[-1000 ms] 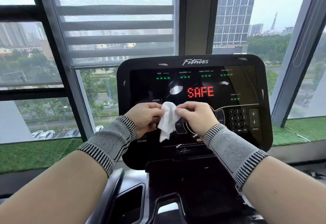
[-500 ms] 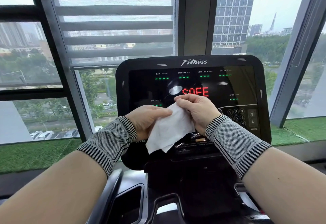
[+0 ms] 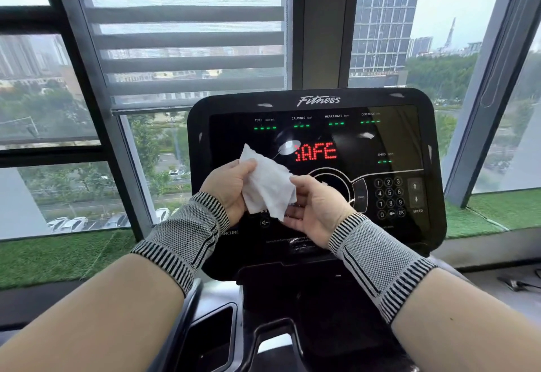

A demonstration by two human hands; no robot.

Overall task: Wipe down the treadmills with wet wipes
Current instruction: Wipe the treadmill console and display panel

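Note:
A white wet wipe [image 3: 268, 185] is spread out between both hands in front of the black treadmill console [image 3: 319, 102]. My left hand [image 3: 227, 187] pinches its upper left edge between thumb and fingers. My right hand [image 3: 317, 206] lies under the wipe's right side with the thumb at its edge and the palm turned up. The console screen shows red letters "SAFE", partly hidden by the wipe. The wipe hangs just in front of the panel; whether it touches the panel is unclear.
A number keypad [image 3: 389, 197] and speed arrows sit on the console's right side. Below the console are a dark cup holder [image 3: 210, 339] and the treadmill's silver frame. Large windows with a striped blind [image 3: 181, 29] stand behind, with green turf [image 3: 52, 254] along the sill.
The crumpled wipe has been unfolded into a flat sheet. Both hands moved apart, the left one rising to the upper left and the right one dropping lower with its palm turned up.

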